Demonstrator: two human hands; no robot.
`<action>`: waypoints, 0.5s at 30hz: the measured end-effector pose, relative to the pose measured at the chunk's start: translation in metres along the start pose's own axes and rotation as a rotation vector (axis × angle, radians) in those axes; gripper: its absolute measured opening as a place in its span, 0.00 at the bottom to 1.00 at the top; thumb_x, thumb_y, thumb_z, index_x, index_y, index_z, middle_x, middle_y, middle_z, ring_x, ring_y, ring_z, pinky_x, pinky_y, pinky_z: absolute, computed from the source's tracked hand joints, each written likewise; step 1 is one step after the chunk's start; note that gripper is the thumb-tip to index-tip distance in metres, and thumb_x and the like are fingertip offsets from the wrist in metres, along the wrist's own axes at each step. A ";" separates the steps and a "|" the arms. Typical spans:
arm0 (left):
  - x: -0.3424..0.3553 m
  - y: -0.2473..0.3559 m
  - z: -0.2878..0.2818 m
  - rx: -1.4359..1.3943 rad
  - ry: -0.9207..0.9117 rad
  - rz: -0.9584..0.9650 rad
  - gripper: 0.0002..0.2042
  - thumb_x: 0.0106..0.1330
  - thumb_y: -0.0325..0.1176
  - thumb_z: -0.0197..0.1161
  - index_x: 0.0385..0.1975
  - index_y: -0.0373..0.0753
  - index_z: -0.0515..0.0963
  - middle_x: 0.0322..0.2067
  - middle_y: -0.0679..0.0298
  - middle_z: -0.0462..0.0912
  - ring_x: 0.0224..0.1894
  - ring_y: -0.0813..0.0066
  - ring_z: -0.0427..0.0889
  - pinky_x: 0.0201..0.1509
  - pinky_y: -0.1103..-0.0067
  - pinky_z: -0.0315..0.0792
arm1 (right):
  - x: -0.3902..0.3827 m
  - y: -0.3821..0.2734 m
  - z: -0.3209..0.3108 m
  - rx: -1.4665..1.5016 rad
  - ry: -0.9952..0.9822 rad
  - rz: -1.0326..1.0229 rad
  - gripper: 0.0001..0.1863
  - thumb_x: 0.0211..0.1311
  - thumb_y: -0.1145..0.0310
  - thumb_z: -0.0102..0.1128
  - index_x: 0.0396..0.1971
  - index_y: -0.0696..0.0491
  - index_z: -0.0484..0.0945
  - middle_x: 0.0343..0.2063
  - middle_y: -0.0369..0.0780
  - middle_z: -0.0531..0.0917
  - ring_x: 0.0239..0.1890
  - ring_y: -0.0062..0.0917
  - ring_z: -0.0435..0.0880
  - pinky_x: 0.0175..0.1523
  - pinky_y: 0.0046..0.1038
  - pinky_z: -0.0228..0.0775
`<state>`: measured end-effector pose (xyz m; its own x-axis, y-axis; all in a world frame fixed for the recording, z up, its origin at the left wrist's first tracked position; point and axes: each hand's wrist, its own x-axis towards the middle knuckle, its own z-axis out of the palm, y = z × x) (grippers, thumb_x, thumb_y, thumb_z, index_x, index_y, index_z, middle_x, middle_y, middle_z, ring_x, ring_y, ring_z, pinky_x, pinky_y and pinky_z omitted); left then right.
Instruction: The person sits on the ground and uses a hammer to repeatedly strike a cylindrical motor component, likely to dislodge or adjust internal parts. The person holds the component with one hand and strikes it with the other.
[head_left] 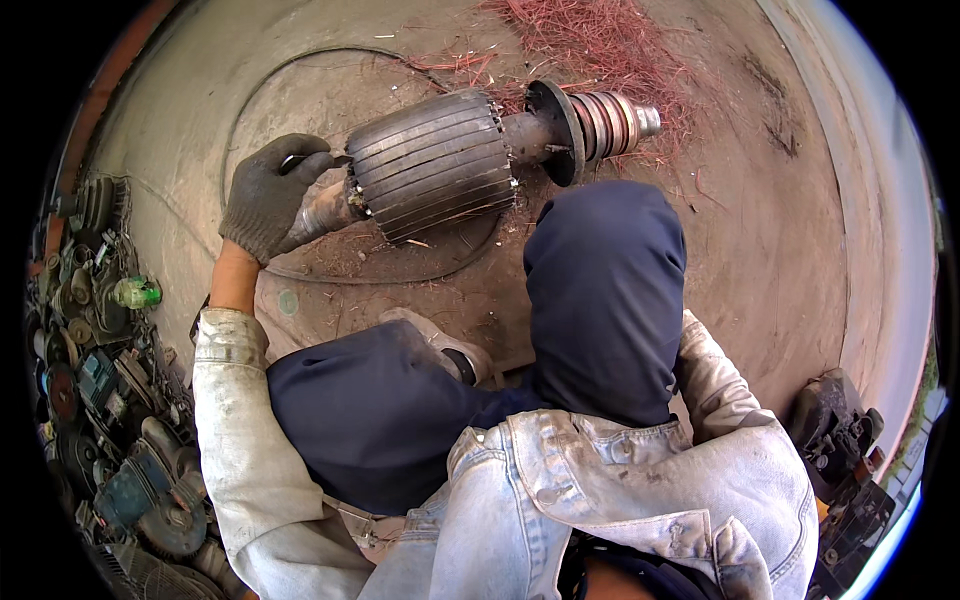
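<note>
- On the dirt floor [800, 250], in the head view, a large ribbed motor rotor [432, 165] was laid on its side, its collector end [600, 120] pointed right toward a heap of stripped copper wire [590, 40]; a dark hose [300, 70] was curved around it.
- The left hand [272, 192], gloved in grey, was closed around the rotor's left shaft stub [325, 210], with a thin metal tool [315, 158] pinched at the core's edge; the right hand was hidden behind the raised knee [605, 290], so its state could not be told.
- The work would probably be done best with the shaft pinned firmly; the tool kept angled away from the fingers; the rotor stopped from rolling.
- Scrap motor parts [100, 400] were piled at far left.
</note>
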<state>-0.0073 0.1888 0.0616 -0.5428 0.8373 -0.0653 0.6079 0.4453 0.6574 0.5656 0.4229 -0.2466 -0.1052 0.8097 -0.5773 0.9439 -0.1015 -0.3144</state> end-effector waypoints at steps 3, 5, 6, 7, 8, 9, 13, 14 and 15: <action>0.008 0.020 0.015 -0.053 0.019 -0.048 0.10 0.72 0.30 0.68 0.48 0.34 0.86 0.39 0.66 0.88 0.37 0.80 0.82 0.44 0.80 0.79 | 0.031 -0.008 -0.025 0.008 0.007 0.002 0.22 0.72 0.58 0.61 0.59 0.55 0.81 0.48 0.44 0.87 0.44 0.31 0.86 0.50 0.35 0.77; 0.011 0.015 0.017 -0.093 0.039 -0.080 0.10 0.73 0.31 0.68 0.49 0.34 0.86 0.39 0.66 0.88 0.37 0.80 0.82 0.44 0.80 0.79 | 0.043 -0.017 -0.031 0.011 0.002 0.003 0.22 0.72 0.58 0.61 0.59 0.55 0.81 0.48 0.44 0.87 0.45 0.31 0.86 0.50 0.35 0.77; 0.012 0.009 0.016 -0.144 0.042 -0.072 0.10 0.74 0.32 0.68 0.49 0.34 0.86 0.38 0.66 0.88 0.36 0.80 0.82 0.44 0.80 0.79 | 0.046 -0.024 -0.031 0.015 0.000 0.003 0.22 0.72 0.58 0.61 0.59 0.55 0.81 0.48 0.44 0.87 0.45 0.31 0.86 0.50 0.35 0.77; 0.014 0.003 0.015 -0.161 0.051 -0.085 0.10 0.73 0.32 0.68 0.48 0.34 0.86 0.37 0.66 0.88 0.35 0.80 0.82 0.43 0.80 0.78 | 0.047 -0.031 -0.029 0.016 -0.001 0.003 0.22 0.72 0.58 0.60 0.59 0.55 0.81 0.48 0.44 0.87 0.45 0.31 0.86 0.50 0.35 0.77; 0.018 -0.002 0.012 -0.177 0.060 -0.098 0.10 0.73 0.33 0.68 0.47 0.34 0.86 0.36 0.66 0.88 0.34 0.80 0.82 0.42 0.81 0.78 | 0.049 -0.039 -0.028 0.019 -0.006 0.005 0.22 0.72 0.58 0.60 0.59 0.55 0.81 0.48 0.44 0.87 0.45 0.31 0.86 0.50 0.35 0.77; 0.023 -0.005 0.011 -0.198 0.070 -0.110 0.09 0.72 0.33 0.69 0.46 0.35 0.87 0.35 0.66 0.89 0.33 0.81 0.83 0.41 0.81 0.78 | 0.052 -0.046 -0.027 0.018 -0.006 0.008 0.22 0.72 0.58 0.60 0.59 0.55 0.81 0.48 0.44 0.87 0.45 0.31 0.86 0.51 0.35 0.77; 0.046 -0.012 0.010 -0.295 0.119 -0.203 0.09 0.74 0.33 0.68 0.46 0.35 0.87 0.35 0.65 0.89 0.33 0.80 0.83 0.39 0.81 0.78 | 0.057 -0.065 -0.023 0.025 -0.023 0.014 0.22 0.72 0.58 0.60 0.59 0.55 0.81 0.48 0.44 0.87 0.46 0.32 0.86 0.51 0.35 0.77; 0.051 -0.012 0.011 -0.291 0.122 -0.205 0.09 0.74 0.34 0.67 0.46 0.35 0.87 0.35 0.65 0.89 0.33 0.80 0.84 0.39 0.81 0.78 | 0.059 -0.067 -0.023 0.023 -0.029 0.016 0.22 0.72 0.58 0.60 0.59 0.55 0.81 0.48 0.44 0.87 0.46 0.32 0.86 0.51 0.35 0.77; 0.055 -0.009 0.012 -0.283 0.127 -0.209 0.10 0.75 0.34 0.67 0.46 0.35 0.87 0.35 0.64 0.89 0.33 0.80 0.84 0.39 0.81 0.78 | 0.059 -0.070 -0.020 0.029 -0.039 0.015 0.22 0.72 0.58 0.60 0.59 0.55 0.81 0.48 0.45 0.87 0.46 0.32 0.86 0.51 0.35 0.77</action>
<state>-0.0356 0.2342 0.0432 -0.7164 0.6839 -0.1384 0.3014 0.4823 0.8225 0.4998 0.4896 -0.2436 -0.1036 0.7847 -0.6112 0.9362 -0.1306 -0.3263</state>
